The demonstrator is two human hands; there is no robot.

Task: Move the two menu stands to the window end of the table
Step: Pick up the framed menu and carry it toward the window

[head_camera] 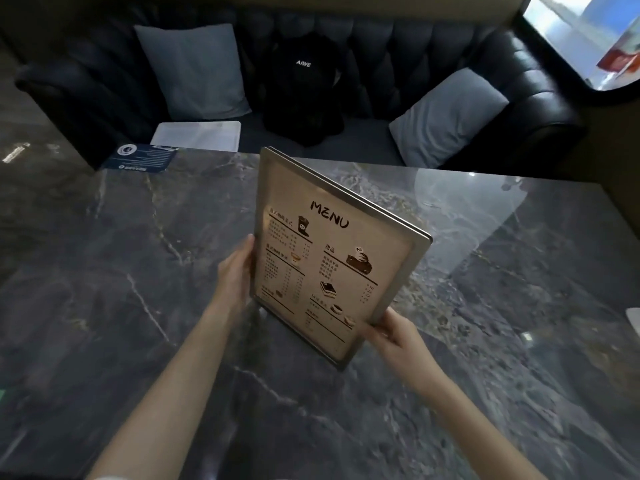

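A metal-framed menu stand [325, 258], printed "MENU" with drinks and cakes, is held upright and slightly tilted above the middle of the dark marble table [138, 306]. My left hand [235, 271] grips its left edge. My right hand [391, 332] grips its lower right corner. Its base is hidden behind the frame. A second stand is not clearly in view; only a white corner [633, 322] shows at the table's right edge.
A black leather sofa [536, 84] runs along the table's far side with two grey cushions [194, 71] and a black bag [304, 88]. A blue card [142, 157] and a white sheet [197, 135] lie far left. The window [595, 32] is at the upper right.
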